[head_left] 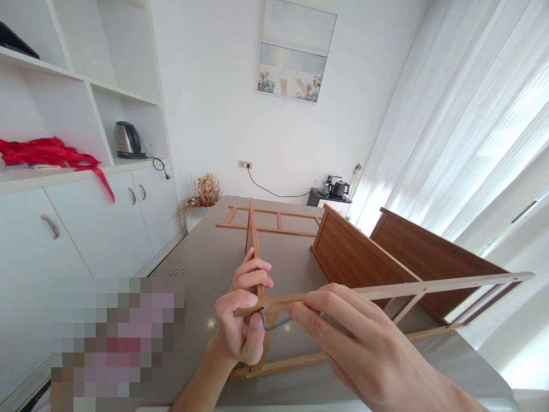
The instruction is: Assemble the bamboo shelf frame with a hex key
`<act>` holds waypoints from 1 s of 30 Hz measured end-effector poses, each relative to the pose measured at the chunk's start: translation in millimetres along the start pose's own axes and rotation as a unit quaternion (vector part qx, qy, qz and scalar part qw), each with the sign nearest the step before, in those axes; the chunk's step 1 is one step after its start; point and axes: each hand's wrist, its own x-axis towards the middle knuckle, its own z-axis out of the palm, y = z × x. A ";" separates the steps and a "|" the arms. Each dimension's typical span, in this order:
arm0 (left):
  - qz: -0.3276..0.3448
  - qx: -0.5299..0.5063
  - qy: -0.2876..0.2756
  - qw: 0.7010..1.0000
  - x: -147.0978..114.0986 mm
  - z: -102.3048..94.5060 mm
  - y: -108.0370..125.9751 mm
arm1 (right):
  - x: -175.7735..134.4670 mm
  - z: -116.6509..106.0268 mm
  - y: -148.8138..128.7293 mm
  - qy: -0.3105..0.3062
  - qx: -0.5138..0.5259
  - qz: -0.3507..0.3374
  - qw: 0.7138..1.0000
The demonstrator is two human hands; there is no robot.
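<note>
My left hand [243, 312] grips the corner where two light wooden ladder-like frames meet, its fingers wrapped around the upright frame [252, 229] that runs away from me along the table. A grey hex key [272, 324] sticks out below the joint, by the left thumb. My right hand [343, 332] rests on the second frame [433, 286], which stretches out to the right above the table; its fingers lie along the rail near the hex key.
A third wooden frame [274, 220] lies flat at the grey table's [206, 263] far end. Two dark brown panels [355, 252] stand on the right. White cabinets with a kettle [127, 140] and red cloth [47, 151] line the left wall; curtains hang on the right.
</note>
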 end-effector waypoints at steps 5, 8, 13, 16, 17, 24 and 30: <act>-0.001 -0.006 -0.001 1.000 -7.8 -0.9 -4.4 | 16.0 -14.5 -6.5 -0.054 -0.042 -0.021 0.997; -0.005 -0.006 0.008 1.000 -7.9 0.2 -3.9 | 28.9 -21.0 -12.2 -0.071 -0.083 -0.037 0.993; -0.004 -0.011 0.015 1.000 -1.0 2.7 1.0 | 41.0 -26.1 -20.0 -0.051 -0.131 -0.054 0.989; 0.000 -0.005 0.017 1.000 -0.4 3.4 1.5 | 35.2 -26.8 -18.5 -0.056 -0.128 -0.043 0.989; 0.002 -0.005 0.014 1.000 -0.6 3.3 1.3 | 31.0 -25.6 -17.2 -0.058 -0.117 -0.036 0.991; 0.002 -0.017 -0.003 1.000 6.7 2.2 4.8 | -8.4 20.7 -14.0 0.021 -0.034 0.066 0.997; -0.007 -0.016 0.002 1.000 6.9 2.9 4.8 | -16.0 76.4 -20.8 0.114 0.086 0.108 0.984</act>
